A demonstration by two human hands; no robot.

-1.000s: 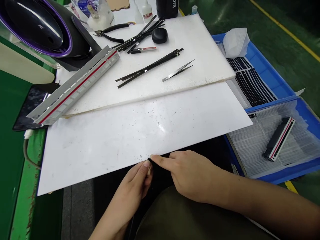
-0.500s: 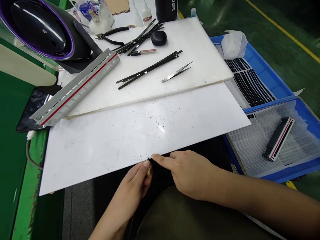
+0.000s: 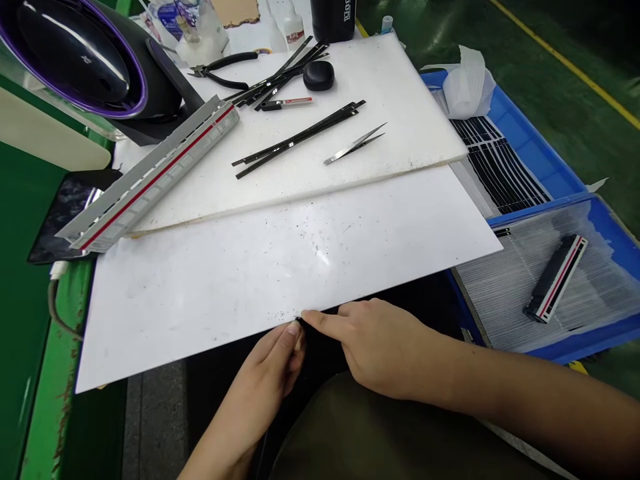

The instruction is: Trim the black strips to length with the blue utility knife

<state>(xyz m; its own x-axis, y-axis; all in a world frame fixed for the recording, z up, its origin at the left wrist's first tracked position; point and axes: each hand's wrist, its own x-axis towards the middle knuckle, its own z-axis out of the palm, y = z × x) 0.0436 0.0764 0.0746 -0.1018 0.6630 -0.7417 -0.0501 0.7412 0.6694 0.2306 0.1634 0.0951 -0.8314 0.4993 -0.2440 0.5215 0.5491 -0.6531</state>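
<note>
Both hands are pinched together right at the near edge of the big white sheet (image 3: 280, 267), about 6 o'clock in the view. The left hand (image 3: 273, 363) has thumb and fingers closed narrow on something tiny and dark at the sheet's edge, and the right hand (image 3: 380, 347) points its index fingertip into the same spot, other fingers curled under. What the little dark bit is, I can't tell, it's mostly hidden between the fingertips and the dark lap below.

Progress-wise, my guess is it's mid-step: 1 small piece being handled, while the black strips (image 3: 300, 137) at 12 o'clock lie on the thicker white board (image 3: 400, 87), untouched. Tweezers (image 3: 355, 143) lie just beside them, also not in hand.

Further out: a long grey ruler with a red stripe (image 3: 150, 173) at 10 o'clock, pliers (image 3: 225, 67) and a black oval case (image 3: 319, 75) up top, and a purple-rimmed lamp thing (image 3: 75, 53) at 11. At 3 o'clock, blue trays (image 3: 530, 147) hold rows of dark strips, with a short black block (image 3: 555, 277) lying on a sheet of pale ones.

Nothing sits between the hands and the sheet; only the fingers block the view.
</note>
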